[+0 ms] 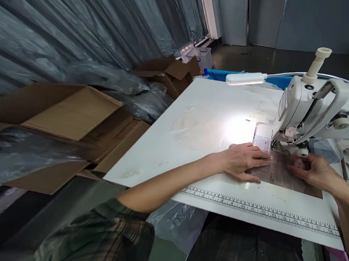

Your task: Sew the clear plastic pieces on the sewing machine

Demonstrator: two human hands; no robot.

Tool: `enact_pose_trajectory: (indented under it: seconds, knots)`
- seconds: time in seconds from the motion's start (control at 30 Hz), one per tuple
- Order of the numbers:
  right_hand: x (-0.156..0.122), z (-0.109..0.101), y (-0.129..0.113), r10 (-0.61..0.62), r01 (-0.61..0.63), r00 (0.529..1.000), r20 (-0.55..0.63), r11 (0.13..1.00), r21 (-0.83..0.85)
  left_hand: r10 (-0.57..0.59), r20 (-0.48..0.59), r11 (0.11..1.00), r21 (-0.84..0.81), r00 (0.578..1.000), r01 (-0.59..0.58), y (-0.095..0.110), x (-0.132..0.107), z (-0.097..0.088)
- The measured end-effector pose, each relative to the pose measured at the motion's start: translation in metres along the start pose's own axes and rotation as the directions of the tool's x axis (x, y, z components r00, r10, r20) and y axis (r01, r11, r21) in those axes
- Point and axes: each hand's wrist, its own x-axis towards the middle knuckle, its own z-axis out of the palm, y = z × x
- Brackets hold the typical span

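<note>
My left hand [245,162] lies flat on the white sewing table, its fingers stretched over the left part of a thin, see-through brownish plastic sheet [278,174]. At the sheet's right side, my right hand [316,170] has its fingers curled, with the plastic between thumb and fingers; some fingertips show dimly through the film. The far edge of the sheet reaches under the head of a white sewing machine [294,110]. Just beyond my left fingertips is the machine's needle plate cover [262,136], with small red marks on it. The needle area is partly hidden.
A printed ruler [261,210] runs along the near edge of the white table [161,145]. A white lamp [245,78] on a bendable neck lights the table. Open cardboard boxes [72,112] with clear plastic stand at the left. Scissor-like dark tools lie at the right edge.
</note>
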Motion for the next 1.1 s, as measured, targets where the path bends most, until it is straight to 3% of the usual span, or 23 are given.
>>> enact_pose_trajectory:
  seconds: [0.13, 0.2, 0.27, 0.37, 0.43, 0.53, 0.6, 0.67, 0.73, 0.8, 0.83, 0.9, 1.0, 1.1]
  knots:
    - [0.000, 0.012, -0.015, 0.035, -0.048, 0.998, 0.061, 0.972, 0.230, -0.024, -0.079, 0.999, 0.044, 0.997, 0.028, 0.005, -0.012, 0.006]
    - [-0.001, 0.021, -0.026, 0.063, -0.098, 0.993, 0.104, 0.922, 0.375, -0.071, -0.171, 0.997, -0.029, 0.983, 0.067, 0.006, -0.014, 0.003]
    - [0.000, 0.031, -0.038, 0.102, -0.139, 0.990, 0.101, 0.856, 0.497, -0.199, -0.219, 0.967, -0.200, 0.955, 0.156, 0.008, -0.017, -0.001]
    - [0.003, 0.043, -0.053, 0.086, -0.136, 0.990, 0.111, 0.785, 0.604, -0.406, -0.074, 0.792, -0.526, 0.911, 0.310, 0.013, -0.022, -0.005]
    - [0.006, 0.046, -0.056, 0.015, -0.113, 0.986, 0.164, 0.790, 0.603, -0.473, 0.027, 0.684, -0.619, 0.881, 0.386, 0.016, -0.023, -0.004]
    - [0.007, 0.041, -0.047, -0.043, -0.015, 0.992, 0.115, 0.887, 0.462, -0.536, 0.011, 0.667, -0.608, 0.844, 0.431, 0.019, -0.024, 0.001]
    - [0.006, 0.035, -0.036, -0.072, 0.069, 0.997, 0.004, 0.969, 0.238, -0.553, -0.029, 0.675, -0.601, 0.833, 0.427, 0.020, -0.023, 0.003]
    - [0.003, 0.031, -0.024, -0.193, 0.191, 0.981, -0.034, 0.981, -0.043, -0.571, -0.047, 0.667, -0.608, 0.820, 0.430, 0.020, -0.023, 0.003]
    - [0.002, 0.031, -0.016, -0.402, 0.386, 0.915, -0.004, 0.880, -0.278, -0.604, -0.047, 0.650, -0.606, 0.795, 0.459, 0.019, -0.023, -0.001]
    - [0.002, 0.035, -0.010, -0.606, 0.555, 0.795, 0.036, 0.702, -0.447, -0.644, -0.035, 0.632, -0.586, 0.764, 0.507, 0.017, -0.022, -0.006]
    - [0.004, 0.037, -0.008, -0.672, 0.597, 0.739, 0.052, 0.618, -0.511, -0.663, -0.028, 0.624, -0.573, 0.748, 0.531, 0.016, -0.022, -0.008]
    - [0.008, 0.042, -0.004, -0.738, 0.616, 0.672, 0.060, 0.513, -0.598, -0.691, -0.014, 0.609, -0.551, 0.723, 0.571, 0.015, -0.021, -0.011]
    - [0.013, 0.046, 0.001, -0.760, 0.600, 0.649, 0.026, 0.491, -0.632, -0.708, -0.032, 0.608, -0.537, 0.705, 0.585, 0.013, -0.019, -0.009]
    - [0.015, 0.047, 0.006, -0.737, 0.575, 0.676, -0.017, 0.542, -0.612, -0.717, -0.058, 0.606, -0.545, 0.695, 0.580, 0.011, -0.017, -0.005]
